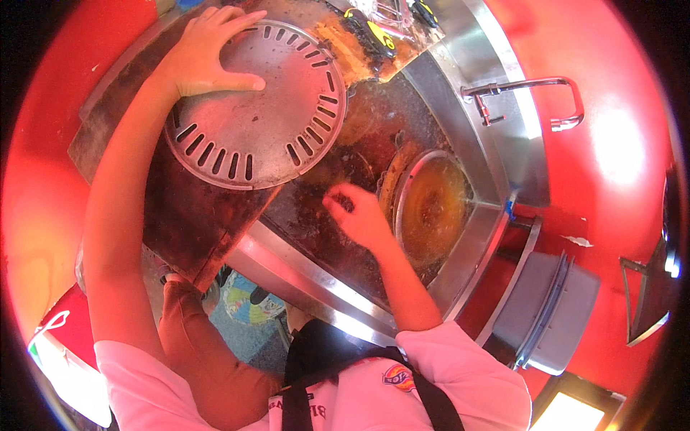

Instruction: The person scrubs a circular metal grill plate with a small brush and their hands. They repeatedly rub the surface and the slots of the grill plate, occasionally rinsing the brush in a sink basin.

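Note:
A round metal plate (pixel 259 116) with slots around its rim lies on a dark, stained board (pixel 186 210). My left hand (pixel 215 56) rests spread on the plate's upper left part, thumb on its surface and fingers over its far edge. To the right of the plate, my right hand (pixel 358 215) hovers over the dark stained sink deck (pixel 302 210); it is blurred, its fingers curled, and whether it holds anything cannot be told. Just right of it is a round metal-rimmed basin (pixel 400 199) with brownish, murky contents.
Black-and-yellow handled tools (pixel 372 35) lie on a worn board at the top. A metal faucet (pixel 539 89) juts from the steel backsplash. Grey plastic tubs (pixel 550 312) stand at the right. Another person's arm (pixel 199 345) reaches in at lower left.

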Demonstrator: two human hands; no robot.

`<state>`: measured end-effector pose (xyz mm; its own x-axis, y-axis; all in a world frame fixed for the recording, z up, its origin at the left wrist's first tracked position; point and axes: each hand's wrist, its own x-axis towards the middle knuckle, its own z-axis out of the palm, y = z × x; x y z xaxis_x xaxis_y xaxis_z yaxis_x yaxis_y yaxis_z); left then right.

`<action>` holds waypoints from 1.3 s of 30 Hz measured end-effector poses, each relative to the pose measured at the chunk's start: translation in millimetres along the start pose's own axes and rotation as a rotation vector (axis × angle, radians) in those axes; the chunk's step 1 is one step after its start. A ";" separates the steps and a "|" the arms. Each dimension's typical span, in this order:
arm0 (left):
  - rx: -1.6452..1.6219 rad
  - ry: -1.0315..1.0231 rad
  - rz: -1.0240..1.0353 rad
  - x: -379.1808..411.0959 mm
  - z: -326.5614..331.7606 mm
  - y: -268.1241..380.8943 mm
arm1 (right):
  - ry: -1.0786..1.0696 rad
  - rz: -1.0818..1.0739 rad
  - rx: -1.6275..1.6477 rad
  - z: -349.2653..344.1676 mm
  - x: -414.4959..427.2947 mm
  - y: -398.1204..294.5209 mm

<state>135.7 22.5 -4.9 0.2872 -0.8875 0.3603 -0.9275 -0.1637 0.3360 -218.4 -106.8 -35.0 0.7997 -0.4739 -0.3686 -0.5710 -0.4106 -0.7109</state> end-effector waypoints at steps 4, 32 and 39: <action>0.101 -0.047 -0.072 -1.9 0.0 3.0 | -0.044 -0.040 -0.290 27.3 -15.4 52.0; 0.332 -0.162 -0.343 0.1 8.0 52.4 | 0.772 -1.013 -0.177 14.8 93.9 -92.8; 0.329 -0.144 -0.329 2.8 8.9 53.1 | 0.944 -0.902 -0.180 -20.3 141.5 -88.1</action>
<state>85.2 7.5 6.1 0.5637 -0.8124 0.1493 -0.8259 -0.5528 0.1109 -58.7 -153.4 -12.4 0.5160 -0.3087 0.7991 0.0161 -0.9292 -0.3693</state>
